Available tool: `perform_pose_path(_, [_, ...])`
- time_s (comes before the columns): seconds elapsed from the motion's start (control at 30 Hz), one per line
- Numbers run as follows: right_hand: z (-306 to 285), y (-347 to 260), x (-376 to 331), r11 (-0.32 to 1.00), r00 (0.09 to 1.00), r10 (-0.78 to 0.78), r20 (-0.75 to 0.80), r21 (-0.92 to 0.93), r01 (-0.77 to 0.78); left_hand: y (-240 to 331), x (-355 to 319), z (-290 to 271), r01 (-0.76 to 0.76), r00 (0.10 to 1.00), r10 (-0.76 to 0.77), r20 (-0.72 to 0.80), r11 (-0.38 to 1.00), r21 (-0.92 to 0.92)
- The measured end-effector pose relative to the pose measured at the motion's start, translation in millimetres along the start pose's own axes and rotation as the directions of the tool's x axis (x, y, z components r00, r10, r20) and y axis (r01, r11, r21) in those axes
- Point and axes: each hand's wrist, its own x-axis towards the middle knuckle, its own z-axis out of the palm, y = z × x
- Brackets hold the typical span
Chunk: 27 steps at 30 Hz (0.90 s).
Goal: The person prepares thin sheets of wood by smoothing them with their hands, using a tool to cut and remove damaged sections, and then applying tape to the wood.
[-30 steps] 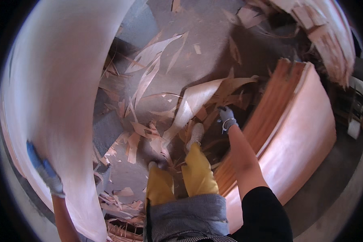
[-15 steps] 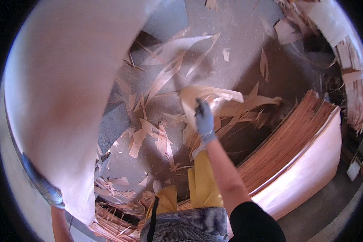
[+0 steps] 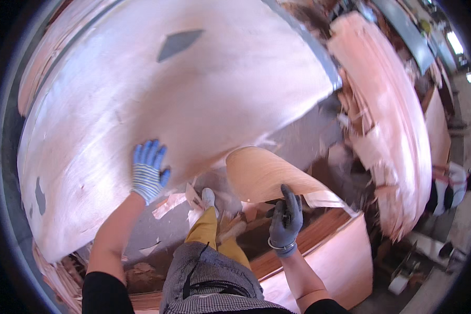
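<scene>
A very large thin wood veneer sheet [image 3: 183,89] with a dark hole near its top fills the upper left. My left hand [image 3: 148,170], in a blue striped glove, lies flat with spread fingers against its lower part. My right hand [image 3: 286,220], in a dark grey glove, grips the edge of a smaller curled veneer piece [image 3: 267,175] that bends upward in front of me. My legs in yellow trousers stand between both hands.
A stack of flat veneer sheets [image 3: 335,261] lies at the lower right. A tall ragged pile of veneer [image 3: 387,120] rises on the right. Scraps litter the grey floor [image 3: 157,235]. Another person [image 3: 450,191] is at the far right edge.
The big sheet has swung across from the left to cover most of the view. My left hand has moved up onto it. My right hand now holds a curled piece lifted from the scraps.
</scene>
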Motion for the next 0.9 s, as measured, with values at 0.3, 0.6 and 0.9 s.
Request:
perform_pose_path(0.3, [64.1,-157.0,148.4,0.968,0.966,0.003,0.258,0.240,-0.067,64.6,31.2,-46.2,0.163,0.961,-0.274,-0.024,0.639,-0.751])
perform_pose_path(0.6, [59.0,-203.5,282.5,0.926,0.944,-0.313,0.102,-0.187,0.327,46.6,143.9,-55.4,0.246,0.888,-0.457,0.044,0.391,-0.887])
perform_pose_path(0.9, [2.7,-157.2,420.4,0.587,0.774,-0.567,0.282,-0.520,0.620,-92.2,171.9,-217.0,0.236,0.972,-0.207,0.113,0.852,-0.467])
